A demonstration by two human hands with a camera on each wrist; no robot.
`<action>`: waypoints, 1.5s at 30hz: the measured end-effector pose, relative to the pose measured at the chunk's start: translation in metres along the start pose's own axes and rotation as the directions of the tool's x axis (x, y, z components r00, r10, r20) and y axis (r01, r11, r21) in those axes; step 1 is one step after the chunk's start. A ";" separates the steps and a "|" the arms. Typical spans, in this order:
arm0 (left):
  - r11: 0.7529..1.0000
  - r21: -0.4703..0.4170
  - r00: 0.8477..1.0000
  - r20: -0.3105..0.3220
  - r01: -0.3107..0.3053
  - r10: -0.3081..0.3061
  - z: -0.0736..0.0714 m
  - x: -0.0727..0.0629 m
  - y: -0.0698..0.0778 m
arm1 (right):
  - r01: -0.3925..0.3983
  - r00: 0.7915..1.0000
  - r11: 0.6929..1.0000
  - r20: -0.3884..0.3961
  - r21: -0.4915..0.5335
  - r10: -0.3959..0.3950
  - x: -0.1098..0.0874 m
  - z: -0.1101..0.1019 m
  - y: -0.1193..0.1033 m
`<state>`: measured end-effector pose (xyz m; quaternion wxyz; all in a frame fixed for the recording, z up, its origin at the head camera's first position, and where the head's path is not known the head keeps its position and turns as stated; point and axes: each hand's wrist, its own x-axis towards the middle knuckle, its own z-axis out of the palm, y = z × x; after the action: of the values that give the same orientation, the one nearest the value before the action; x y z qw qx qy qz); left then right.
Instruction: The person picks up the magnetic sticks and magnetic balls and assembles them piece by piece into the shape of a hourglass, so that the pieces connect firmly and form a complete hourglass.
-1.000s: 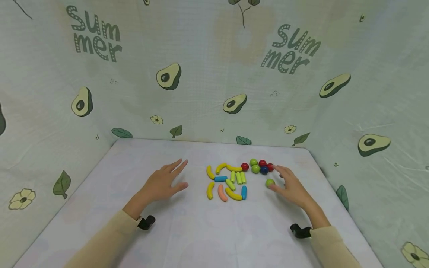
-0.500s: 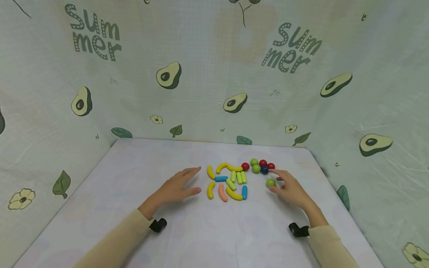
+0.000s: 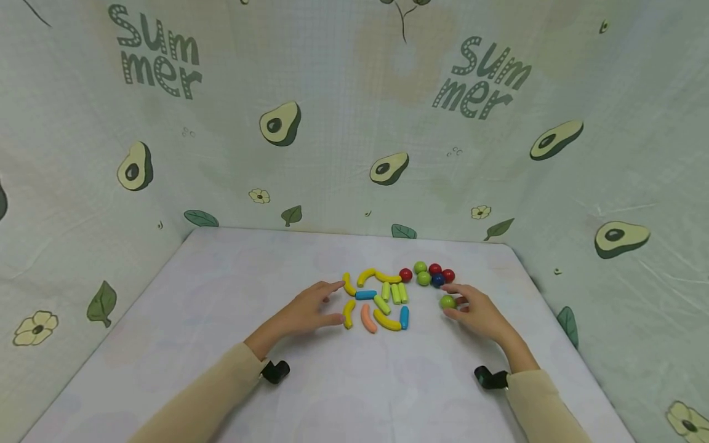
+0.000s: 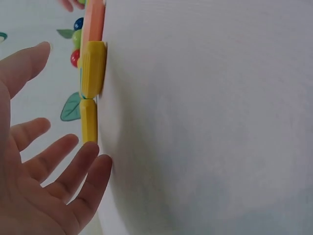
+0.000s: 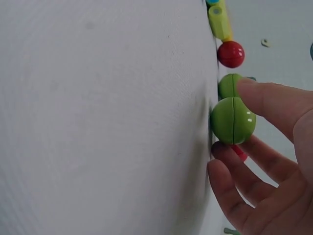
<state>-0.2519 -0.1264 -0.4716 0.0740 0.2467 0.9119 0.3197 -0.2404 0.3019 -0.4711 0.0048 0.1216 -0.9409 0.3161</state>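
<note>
My left hand (image 3: 310, 309) is just left of the small pieces, fingers spread and holding nothing. Its fingertips lie beside the upper yellow banana-shaped piece (image 3: 349, 284), its thumb beside the lower yellow banana-shaped piece (image 3: 348, 314); contact cannot be told. A green ball (image 5: 233, 120) with a seam sits on the table between the thumb and fingers of my right hand (image 3: 477, 312). In the right wrist view these fingers are loosely bent around the ball, with no clear pinch. Close beyond are a dark blue ball (image 3: 437, 280) and a red ball (image 3: 448, 275).
The white-covered table (image 3: 354, 387) also bears a pink-orange curved piece (image 3: 368, 319), blue sticks (image 3: 404, 317), light green sticks (image 3: 395, 294) and more yellow curved pieces (image 3: 386, 320). Another red ball (image 3: 405, 275) and green balls (image 3: 423, 279) lie at the back. A printed cloth (image 3: 332, 184) surrounds the table.
My left hand has moved right, up to the yellow pieces. My right hand has shifted slightly, its index finger coming down nearer the green ball. The pieces have stayed in place.
</note>
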 end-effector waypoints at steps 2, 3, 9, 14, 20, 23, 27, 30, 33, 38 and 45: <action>1.000 -0.006 1.000 0.011 -0.008 0.008 0.001 0.002 0.003 | -0.005 1.000 1.000 0.004 0.001 0.005 0.000 0.000 0.000; 1.000 -0.008 1.000 0.014 -0.011 0.012 0.002 0.003 0.004 | -0.005 1.000 1.000 0.004 -0.001 0.005 0.000 0.001 -0.001; 1.000 -0.019 0.999 0.036 -0.007 0.008 0.008 0.010 0.004 | -0.018 1.000 1.000 0.002 -0.005 0.018 0.002 0.001 -0.001; 1.000 -0.008 0.999 0.037 -0.011 0.011 0.011 0.013 0.008 | -0.048 0.999 0.999 0.002 -0.005 0.048 0.002 0.002 -0.001; 1.000 0.023 1.000 0.030 0.008 -0.008 0.014 0.016 0.012 | -0.051 0.999 0.999 -0.015 -0.019 0.051 0.003 0.001 0.001; 0.999 0.041 1.000 0.021 0.017 -0.018 0.014 0.016 0.013 | -0.049 0.999 0.998 -0.023 -0.024 0.049 0.004 0.001 0.002; 0.998 0.052 1.000 0.019 0.018 -0.019 0.015 0.017 0.013 | -0.054 0.998 0.998 -0.023 -0.028 0.053 0.005 0.002 0.003; 0.998 0.056 0.999 0.032 0.023 -0.025 0.014 0.017 0.014 | -0.057 0.998 0.998 -0.019 -0.027 0.056 0.005 0.002 0.003; 0.998 0.054 0.998 0.052 0.037 -0.039 0.011 0.018 0.015 | -0.060 0.998 0.998 -0.016 -0.026 0.059 0.005 0.001 0.003; 0.997 0.060 0.996 0.076 0.046 -0.051 0.005 0.020 0.018 | -0.060 0.998 0.998 -0.011 -0.026 0.060 0.007 -0.001 0.004; 0.997 0.016 0.994 0.072 0.077 -0.078 0.005 0.023 0.017 | -0.070 0.998 0.997 -0.001 -0.023 0.070 0.009 -0.001 0.005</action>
<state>-0.2633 -0.1012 -0.4641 0.1176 0.2233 0.9196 0.3012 -0.2501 0.3047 -0.4723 -0.0046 0.0884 -0.9481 0.3055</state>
